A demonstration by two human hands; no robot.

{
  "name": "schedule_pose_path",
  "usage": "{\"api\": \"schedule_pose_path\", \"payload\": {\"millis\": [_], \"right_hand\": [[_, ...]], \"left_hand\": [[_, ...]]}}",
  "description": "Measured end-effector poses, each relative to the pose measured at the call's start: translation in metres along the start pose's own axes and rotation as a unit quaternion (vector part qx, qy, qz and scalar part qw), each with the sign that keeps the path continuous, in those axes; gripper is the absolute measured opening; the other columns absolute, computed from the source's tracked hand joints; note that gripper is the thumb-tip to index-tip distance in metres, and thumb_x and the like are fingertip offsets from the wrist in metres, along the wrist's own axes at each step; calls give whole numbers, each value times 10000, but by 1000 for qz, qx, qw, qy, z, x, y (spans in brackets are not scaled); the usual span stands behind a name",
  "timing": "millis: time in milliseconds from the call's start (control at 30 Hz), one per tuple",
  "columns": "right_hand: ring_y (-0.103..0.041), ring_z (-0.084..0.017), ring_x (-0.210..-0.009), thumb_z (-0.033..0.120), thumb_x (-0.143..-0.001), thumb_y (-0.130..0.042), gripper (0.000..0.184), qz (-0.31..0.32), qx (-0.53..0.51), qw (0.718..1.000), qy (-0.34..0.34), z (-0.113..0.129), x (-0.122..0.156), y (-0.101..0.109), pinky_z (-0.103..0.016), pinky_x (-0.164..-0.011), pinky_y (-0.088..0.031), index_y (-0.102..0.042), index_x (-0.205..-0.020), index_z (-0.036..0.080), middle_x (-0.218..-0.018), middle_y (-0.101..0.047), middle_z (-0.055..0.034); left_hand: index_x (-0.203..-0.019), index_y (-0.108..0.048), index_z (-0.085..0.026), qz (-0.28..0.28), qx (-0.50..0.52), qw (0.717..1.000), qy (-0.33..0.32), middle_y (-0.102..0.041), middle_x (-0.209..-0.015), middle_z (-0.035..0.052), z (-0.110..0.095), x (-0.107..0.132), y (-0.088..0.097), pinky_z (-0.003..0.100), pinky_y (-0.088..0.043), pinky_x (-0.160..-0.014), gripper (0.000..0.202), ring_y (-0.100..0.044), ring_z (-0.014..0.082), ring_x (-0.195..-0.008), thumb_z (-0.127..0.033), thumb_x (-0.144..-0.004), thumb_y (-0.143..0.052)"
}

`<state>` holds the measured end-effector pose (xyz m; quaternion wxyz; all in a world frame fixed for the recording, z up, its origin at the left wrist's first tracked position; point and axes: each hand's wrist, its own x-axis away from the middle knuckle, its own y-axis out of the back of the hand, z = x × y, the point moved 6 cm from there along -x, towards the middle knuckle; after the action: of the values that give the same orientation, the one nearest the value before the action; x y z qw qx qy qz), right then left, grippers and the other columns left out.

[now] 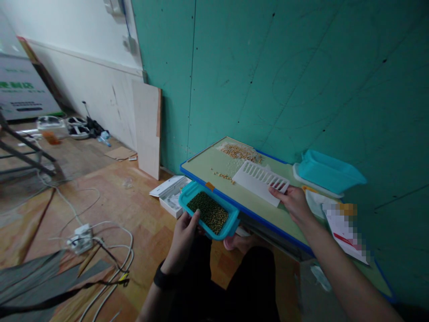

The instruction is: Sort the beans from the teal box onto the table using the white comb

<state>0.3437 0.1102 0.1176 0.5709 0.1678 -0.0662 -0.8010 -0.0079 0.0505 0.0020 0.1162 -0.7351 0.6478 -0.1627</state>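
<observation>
My left hand [188, 227] grips the near edge of a turquoise plastic tray [187, 191], thumb over the rim. Dark green beans [205, 205] and paler ones lie in the tray, which is held just off the table's front edge. My right hand [295, 203] pinches the right end of a white slotted plastic board [251, 179] over the tabletop. Beyond the board's left end, a pile of yellowish beans [234, 151] lies on the table, with pale green grains [234, 167] beside it and several loose beans [224, 176] nearer the front.
The table [201, 163] with blue edging stands against a green wall [234, 67]. Another turquoise container [330, 172] sits at its right, near a packet [345, 232]. An open white box [170, 192] is on the floor at left. Cables [129, 243] and a power strip [82, 237] lie farther left.
</observation>
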Motion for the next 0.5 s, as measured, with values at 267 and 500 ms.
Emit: {"api": "schedule_pose_path", "payload": {"millis": [267, 500], "right_hand": [[-741, -309, -842, 610, -602, -862, 489, 21, 39, 998, 36, 23, 23, -13, -425, -789, -584, -808, -816, 174, -850, -798, -91], [-750, -286, -802, 589, -642, -855, 412, 93, 31, 993, 60, 47, 53, -40, -410, -792, -599, -805, -765, 200, -826, -796, -76]], "left_hand": [[-799, -600, -190, -3, -3, 1000, 5, -598, -518, -37, -2, 0, -2, 225, -446, -449, 501, -562, 131, -446, -636, -702, -809], [-837, -619, -182, 0, 8, 1000, 2, -603, -562, -41, -1, -5, 4, 233, -470, -481, 465, -563, 125, -474, -595, -734, -807]]}}
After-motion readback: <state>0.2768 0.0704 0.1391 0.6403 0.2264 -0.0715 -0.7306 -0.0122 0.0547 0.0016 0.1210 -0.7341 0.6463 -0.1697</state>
